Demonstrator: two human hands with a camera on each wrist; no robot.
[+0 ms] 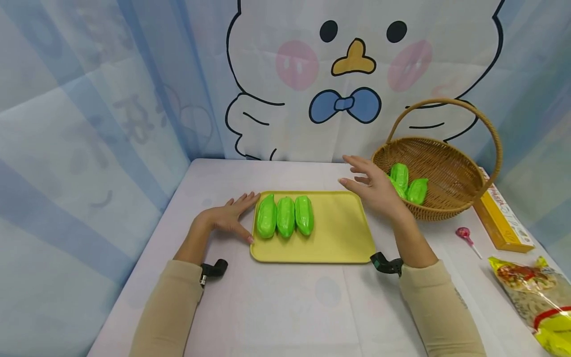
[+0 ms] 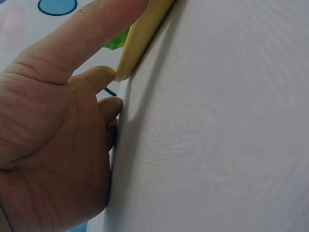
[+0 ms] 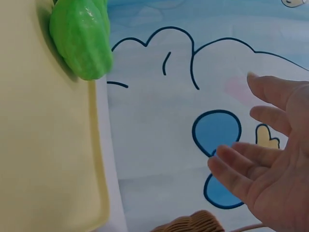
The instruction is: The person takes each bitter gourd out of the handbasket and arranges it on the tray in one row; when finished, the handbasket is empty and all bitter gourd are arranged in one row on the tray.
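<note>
Three glossy green plastic vegetables (image 1: 285, 217), shaped like stubby ridged cucumbers, lie side by side on the left part of a yellow tray (image 1: 343, 230). My left hand (image 1: 226, 217) is at the tray's left edge with fingers and thumb spread; the left wrist view shows thumb and a fingertip at the tray's rim (image 2: 137, 43). Above the table, between the tray's right end and a wicker basket (image 1: 432, 214), my right hand (image 1: 379, 191) is held with loosely extended fingers and nothing in it. More green vegetables (image 1: 417, 191) lie inside the basket, partly hidden by that hand.
Right of the basket lies a yellow pasta box (image 1: 504, 223), with a pink lollipop (image 1: 464, 233) in front of it. A plastic food bag (image 1: 535, 297) is at the table's right edge. A printed curtain (image 1: 348, 139) hangs behind the table.
</note>
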